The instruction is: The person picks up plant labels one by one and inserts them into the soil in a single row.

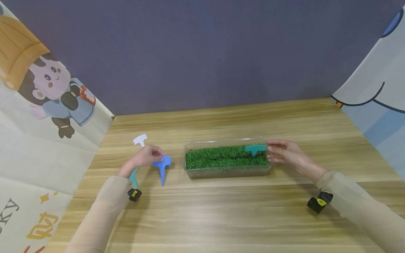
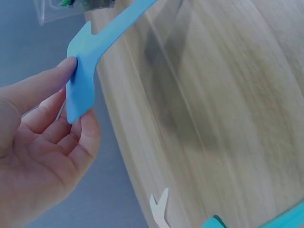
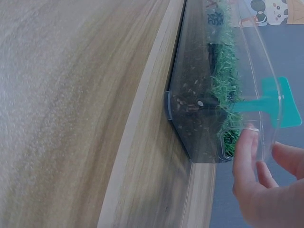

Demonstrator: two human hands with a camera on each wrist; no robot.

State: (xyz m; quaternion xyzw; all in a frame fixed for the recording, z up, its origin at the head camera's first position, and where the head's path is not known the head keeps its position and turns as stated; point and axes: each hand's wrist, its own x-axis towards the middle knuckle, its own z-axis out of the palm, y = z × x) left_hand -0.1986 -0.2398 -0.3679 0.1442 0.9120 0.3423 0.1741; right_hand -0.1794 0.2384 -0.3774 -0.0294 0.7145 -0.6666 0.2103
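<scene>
My left hand [image 1: 146,156] pinches the head of a blue T-shaped plant label [image 1: 162,167] between thumb and fingers, its pointed stem hanging down. In the left wrist view the thumb lies on the flat face of this label [image 2: 84,71]. To the right, a clear plastic box [image 1: 229,172] holds dark soil under green artificial grass [image 1: 221,157]. A teal plant label [image 1: 255,149] stands upright in the grass near the box's right end. At that end my right hand [image 1: 286,153] rests extended fingers against the wall, below the label's head in the right wrist view.
On the wooden table [image 1: 215,214], a white plant label [image 1: 140,139] lies beyond my left hand. Another teal label [image 1: 134,178] lies beside the left wrist, partly hidden. A dark blue panel [image 1: 202,56] rises behind the table, with printed cloth [image 1: 28,147] on the left.
</scene>
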